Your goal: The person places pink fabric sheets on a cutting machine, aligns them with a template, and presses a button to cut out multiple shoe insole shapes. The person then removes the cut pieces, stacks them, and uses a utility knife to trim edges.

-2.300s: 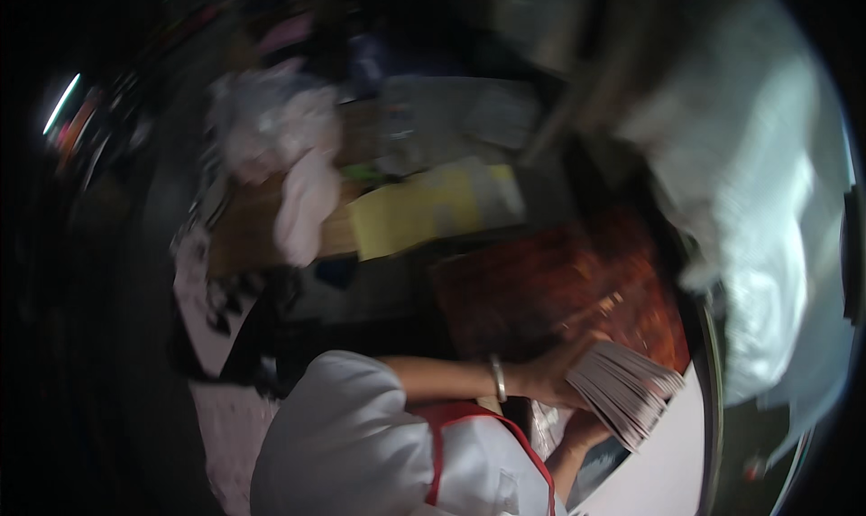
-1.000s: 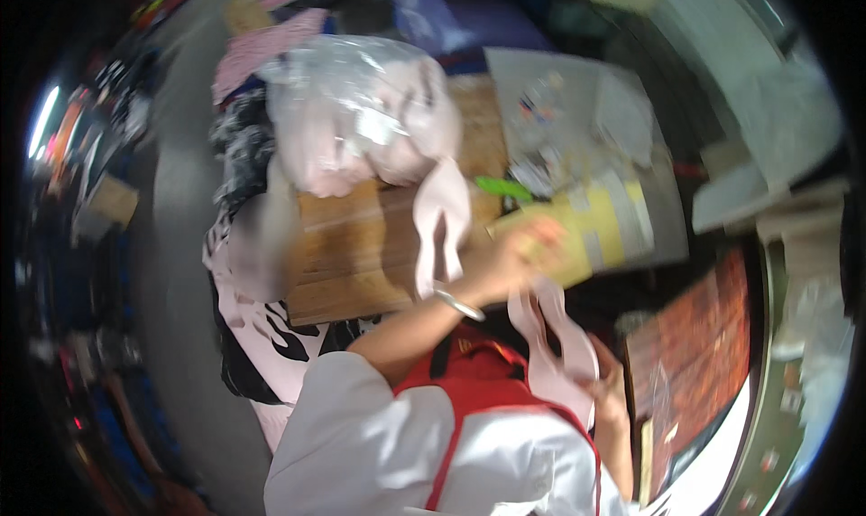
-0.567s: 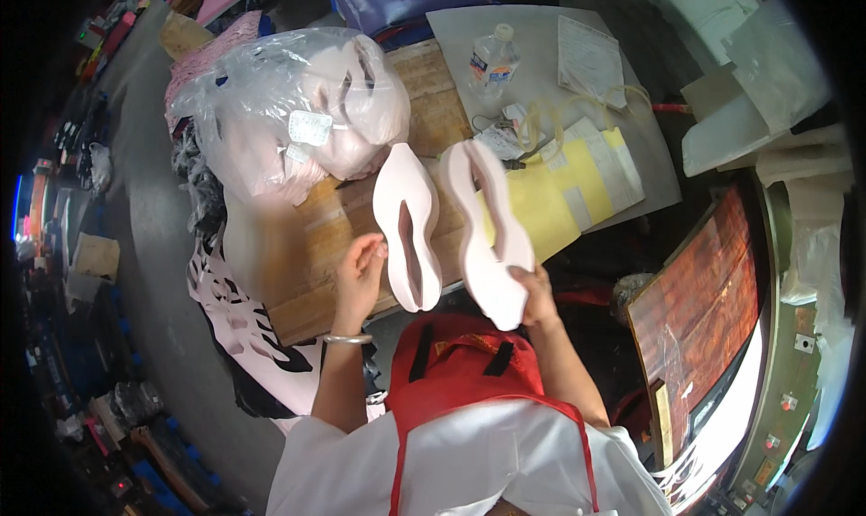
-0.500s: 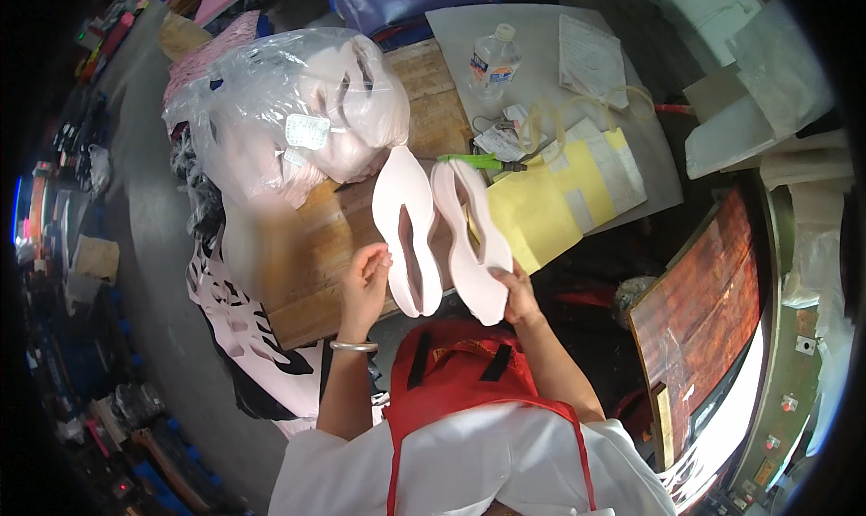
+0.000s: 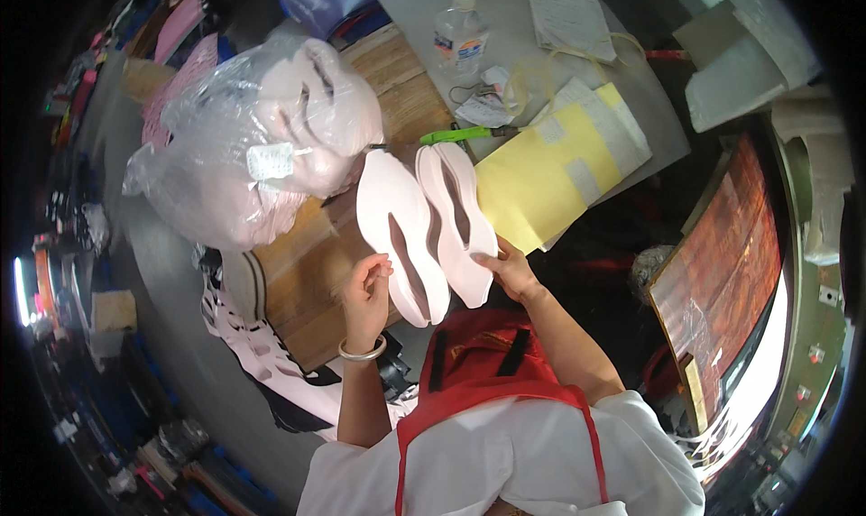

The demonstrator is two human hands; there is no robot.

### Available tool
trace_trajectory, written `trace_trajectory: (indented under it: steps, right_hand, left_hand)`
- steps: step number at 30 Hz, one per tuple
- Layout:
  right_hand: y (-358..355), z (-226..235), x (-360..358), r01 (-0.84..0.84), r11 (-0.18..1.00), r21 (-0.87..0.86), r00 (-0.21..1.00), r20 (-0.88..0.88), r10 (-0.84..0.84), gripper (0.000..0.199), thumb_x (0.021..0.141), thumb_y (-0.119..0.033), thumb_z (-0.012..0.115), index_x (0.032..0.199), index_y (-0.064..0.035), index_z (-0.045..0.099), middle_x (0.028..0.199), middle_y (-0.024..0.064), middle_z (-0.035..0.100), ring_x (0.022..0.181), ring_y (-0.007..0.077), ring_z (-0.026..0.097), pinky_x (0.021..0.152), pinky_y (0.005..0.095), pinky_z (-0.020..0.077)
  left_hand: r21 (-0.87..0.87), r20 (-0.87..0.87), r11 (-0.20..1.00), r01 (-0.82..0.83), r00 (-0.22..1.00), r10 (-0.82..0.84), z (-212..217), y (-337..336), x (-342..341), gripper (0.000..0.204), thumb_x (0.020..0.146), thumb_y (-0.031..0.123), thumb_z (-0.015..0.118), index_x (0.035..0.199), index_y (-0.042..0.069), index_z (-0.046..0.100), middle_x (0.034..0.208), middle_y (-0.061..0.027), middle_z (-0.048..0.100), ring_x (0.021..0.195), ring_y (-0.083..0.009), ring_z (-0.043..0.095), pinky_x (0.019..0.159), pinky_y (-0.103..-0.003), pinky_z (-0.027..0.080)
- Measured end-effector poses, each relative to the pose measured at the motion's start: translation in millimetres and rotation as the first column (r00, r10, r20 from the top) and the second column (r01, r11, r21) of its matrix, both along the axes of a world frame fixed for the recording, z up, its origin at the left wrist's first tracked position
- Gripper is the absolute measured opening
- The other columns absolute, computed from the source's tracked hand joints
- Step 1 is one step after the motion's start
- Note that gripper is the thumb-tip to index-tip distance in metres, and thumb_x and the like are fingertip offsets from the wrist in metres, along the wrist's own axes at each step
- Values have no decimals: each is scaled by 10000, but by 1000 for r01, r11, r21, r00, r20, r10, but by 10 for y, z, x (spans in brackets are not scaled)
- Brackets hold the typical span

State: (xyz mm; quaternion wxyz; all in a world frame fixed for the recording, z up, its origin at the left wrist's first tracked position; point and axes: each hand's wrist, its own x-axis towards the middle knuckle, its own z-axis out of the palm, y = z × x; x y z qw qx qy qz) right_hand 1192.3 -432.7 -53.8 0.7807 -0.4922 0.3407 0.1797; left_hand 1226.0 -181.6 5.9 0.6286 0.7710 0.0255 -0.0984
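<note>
Two slim stacks of pale pink, long cut pieces with slit middles, like shoe uppers, lie side by side before me. My right hand [image 5: 511, 272] grips the near outer edge of the right stack [image 5: 471, 262], thumb on top. Beside the left stack [image 5: 379, 196] is my left hand [image 5: 365, 290], fingers curled in and their tips close to its edge. I see nothing between those fingers; whether they touch the stack I cannot tell. The far ends of both stacks lie toward a wooden board [image 5: 307, 286], and their near ends reach over its edge toward my red apron.
A clear plastic bag [image 5: 207, 178] full of pink pieces sits at the far left. Farther right are a bottle [image 5: 461, 38], a green-handled tool [image 5: 456, 135], yellow card [image 5: 550, 169] and papers [image 5: 568, 15]. Pink cut-out scrap [image 5: 257, 358] hangs below the board's left side.
The near end of the right stack has swung left, closer to the left stack, with my right hand still on it. My view has shifted slightly.
</note>
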Motion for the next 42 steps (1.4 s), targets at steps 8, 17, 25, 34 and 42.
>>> trace_trajectory:
  steps: [8,17,25,34,42]
  right_hand:
    - [-189,402,-555,-288,381,-879,848,-50,527,478,817,-437,670,1104,-57,623,770,160,685,713,357,673,654,425,559]
    - [-1060,1954,-2034,735,182,-653,664,748,-2,74,837,-83,660,817,-22,624,654,144,575,580,325,590,508,377,460]
    - [-757,3718,-4685,915,-389,-107,240,919,312,43,797,11,696,822,25,663,653,118,609,473,250,539,421,323,382]
    - [-18,4537,-6521,605,-692,394,312,682,661,95,877,-124,700,873,-31,721,476,-53,426,357,60,344,332,214,280]
    - [257,4407,-7571,469,-790,394,498,620,606,97,858,-113,679,810,-29,692,514,-18,465,379,98,389,348,240,302]
  left_hand:
    - [238,254,971,-1,965,-61,366,-196,221,135,939,22,563,1047,-25,629,972,-106,687,899,-175,662,805,-283,516]
    - [243,442,794,558,665,-602,700,-1879,-107,180,966,19,496,1098,-60,591,1000,-139,656,898,-215,652,852,-313,537]
    - [524,639,248,815,-183,-747,1524,-3281,-2246,153,902,40,584,1017,-15,671,936,-177,670,827,-310,651,773,-380,531]
    - [703,704,26,711,-701,117,1686,-4019,-5121,151,883,-11,603,1024,20,649,944,-130,666,875,-282,647,754,-363,537]
    - [653,581,-394,646,-762,-287,1720,-3937,-6070,173,814,-52,626,973,14,642,901,-122,650,831,-293,621,721,-359,507]
